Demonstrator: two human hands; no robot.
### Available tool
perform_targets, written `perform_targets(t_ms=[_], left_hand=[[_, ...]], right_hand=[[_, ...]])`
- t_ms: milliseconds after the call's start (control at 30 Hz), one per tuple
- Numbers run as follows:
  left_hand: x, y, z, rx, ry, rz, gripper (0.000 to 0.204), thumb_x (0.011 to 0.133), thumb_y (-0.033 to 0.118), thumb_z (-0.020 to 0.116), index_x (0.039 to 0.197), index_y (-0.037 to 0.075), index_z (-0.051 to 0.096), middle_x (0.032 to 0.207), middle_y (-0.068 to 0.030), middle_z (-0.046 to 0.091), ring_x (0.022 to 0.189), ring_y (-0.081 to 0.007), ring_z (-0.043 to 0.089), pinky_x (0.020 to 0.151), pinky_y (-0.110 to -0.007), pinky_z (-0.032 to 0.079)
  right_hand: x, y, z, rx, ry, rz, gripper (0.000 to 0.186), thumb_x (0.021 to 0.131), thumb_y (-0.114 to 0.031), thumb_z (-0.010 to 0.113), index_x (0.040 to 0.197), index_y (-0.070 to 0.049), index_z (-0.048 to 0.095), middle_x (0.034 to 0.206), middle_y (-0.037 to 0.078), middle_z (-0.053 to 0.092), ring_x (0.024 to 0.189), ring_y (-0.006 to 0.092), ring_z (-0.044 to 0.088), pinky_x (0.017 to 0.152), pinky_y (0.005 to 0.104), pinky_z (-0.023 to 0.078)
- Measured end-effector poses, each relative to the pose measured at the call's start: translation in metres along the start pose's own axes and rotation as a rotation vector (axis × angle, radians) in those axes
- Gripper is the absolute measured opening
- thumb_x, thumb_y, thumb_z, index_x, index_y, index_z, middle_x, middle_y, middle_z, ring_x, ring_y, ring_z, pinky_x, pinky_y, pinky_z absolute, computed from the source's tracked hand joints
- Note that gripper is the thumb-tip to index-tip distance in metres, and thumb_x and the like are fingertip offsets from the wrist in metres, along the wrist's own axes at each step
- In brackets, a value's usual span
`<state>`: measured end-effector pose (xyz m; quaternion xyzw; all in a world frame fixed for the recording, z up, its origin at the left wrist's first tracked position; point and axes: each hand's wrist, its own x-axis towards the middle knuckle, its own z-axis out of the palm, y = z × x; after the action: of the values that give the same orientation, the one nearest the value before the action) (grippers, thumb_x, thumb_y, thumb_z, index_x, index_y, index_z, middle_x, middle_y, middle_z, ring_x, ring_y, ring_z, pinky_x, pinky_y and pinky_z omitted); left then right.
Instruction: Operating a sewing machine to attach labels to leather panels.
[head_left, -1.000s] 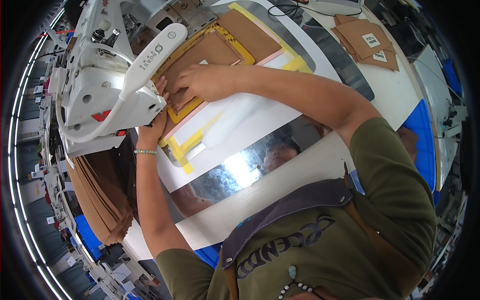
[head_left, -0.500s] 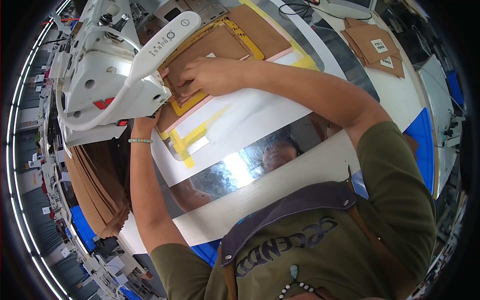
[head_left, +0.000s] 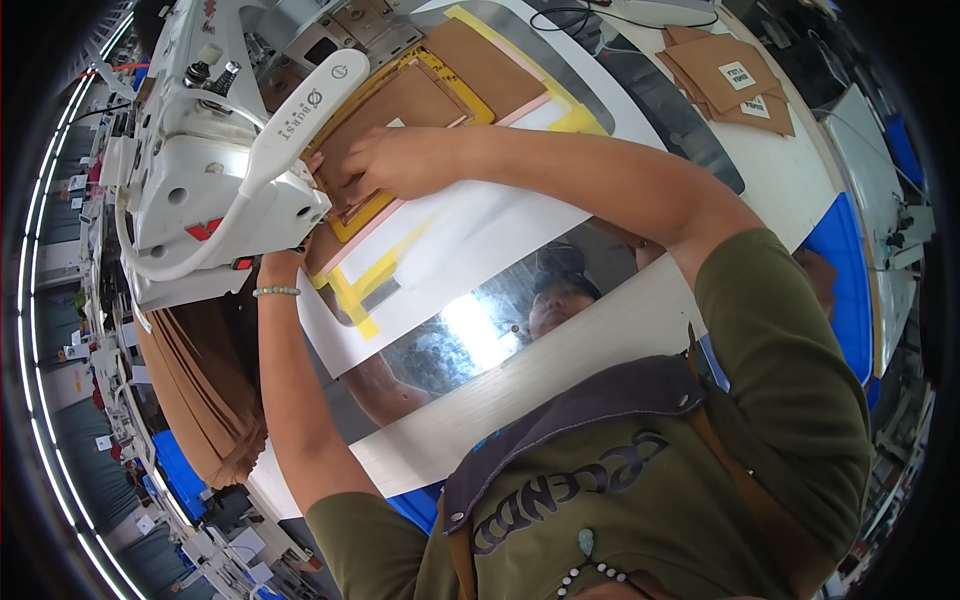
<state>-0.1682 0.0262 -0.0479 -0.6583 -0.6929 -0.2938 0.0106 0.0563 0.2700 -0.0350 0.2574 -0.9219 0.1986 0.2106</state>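
Note:
My right hand (head_left: 405, 165) rests on the near-left part of a yellow-rimmed frame (head_left: 478, 105). Its fingers are spread and bent downward against the brown fabric piece (head_left: 385, 100) inside. Most of my left hand (head_left: 282, 266) is behind the white sewing machine head (head_left: 225, 190). Only its wrist side and some fingertips by the frame's left edge show, so its grip is hidden. Under the frame lies a larger brown piece (head_left: 508, 82), bordered by pink strips and yellow tape (head_left: 350, 300) on a white sheet (head_left: 480, 240).
A shiny metal plate (head_left: 450, 345) forms the near part of the work surface. Brown pieces with white labels (head_left: 735, 75) lie at the far right. Stacked brown fabric (head_left: 200, 400) hangs at the left. A blue bin (head_left: 840, 285) stands at the right; a black cable (head_left: 560, 15) lies at the back.
The whole view has shifted slightly, moving the frame and table a little left in the picture. Both hands stay at the frame; my right fingers look slightly more bent.

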Motion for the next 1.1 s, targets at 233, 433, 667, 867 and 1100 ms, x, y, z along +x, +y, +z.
perform_targets(t_ms=[233, 433, 667, 867, 1100], left_hand=[[0.026, 0.03, 0.003, 0.177, 0.067, 0.196, 0.024, 0.092, 0.012, 0.08, 0.115, 0.006, 0.077, 0.109, -0.0139, 0.078, 0.1, -0.0353, 0.075, 0.088, -0.045, 0.06], [-0.002, 0.002, -0.006, 0.211, 0.076, 0.16, 0.02, 0.092, 0.007, 0.076, 0.112, 0.004, 0.077, 0.106, -0.016, 0.078, 0.099, -0.0372, 0.075, 0.086, -0.046, 0.06], [-0.023, -0.025, 0.008, 0.162, 0.115, 0.042, 0.021, 0.094, 0.003, 0.072, 0.115, 0.0, 0.075, 0.107, -0.0188, 0.077, 0.102, -0.0393, 0.074, 0.089, -0.047, 0.058], [-0.044, -0.035, 0.011, 0.233, 0.12, -0.116, 0.025, 0.094, -0.003, 0.067, 0.118, -0.003, 0.073, 0.113, -0.0215, 0.076, 0.109, -0.041, 0.071, 0.098, -0.047, 0.055], [-0.058, -0.008, 0.0, 0.328, 0.159, -0.362, 0.03, 0.098, -0.003, 0.06, 0.125, -0.007, 0.071, 0.116, -0.019, 0.078, 0.108, -0.0343, 0.072, 0.101, -0.042, 0.054]], right_hand=[[-0.012, 0.001, -0.003, 0.005, -0.001, 0.046, 0.037, 0.092, -0.003, 0.062, 0.123, -0.013, 0.08, 0.129, 0.011, 0.069, 0.124, 0.0318, 0.063, 0.113, 0.0483, 0.046], [-0.002, -0.008, -0.003, 0.028, 0.025, 0.017, 0.035, 0.093, -0.005, 0.063, 0.121, -0.013, 0.082, 0.128, 0.008, 0.071, 0.123, 0.0298, 0.064, 0.11, 0.047, 0.049], [0.014, -0.015, -0.026, -0.152, -0.264, 0.25, 0.034, 0.093, -0.012, 0.063, 0.121, -0.012, 0.082, 0.139, 0.006, 0.07, 0.128, 0.0266, 0.061, 0.109, 0.0471, 0.049], [0.009, -0.011, -0.018, -0.157, -0.183, 0.205, 0.037, 0.093, -0.012, 0.063, 0.127, -0.008, 0.077, 0.146, 0.004, 0.068, 0.134, 0.0284, 0.057, 0.113, 0.0486, 0.048], [0.012, -0.029, -0.018, -0.077, -0.22, 0.167, 0.034, 0.092, -0.012, 0.065, 0.125, -0.009, 0.075, 0.139, 0.002, 0.07, 0.133, 0.0297, 0.056, 0.114, 0.0474, 0.047]])
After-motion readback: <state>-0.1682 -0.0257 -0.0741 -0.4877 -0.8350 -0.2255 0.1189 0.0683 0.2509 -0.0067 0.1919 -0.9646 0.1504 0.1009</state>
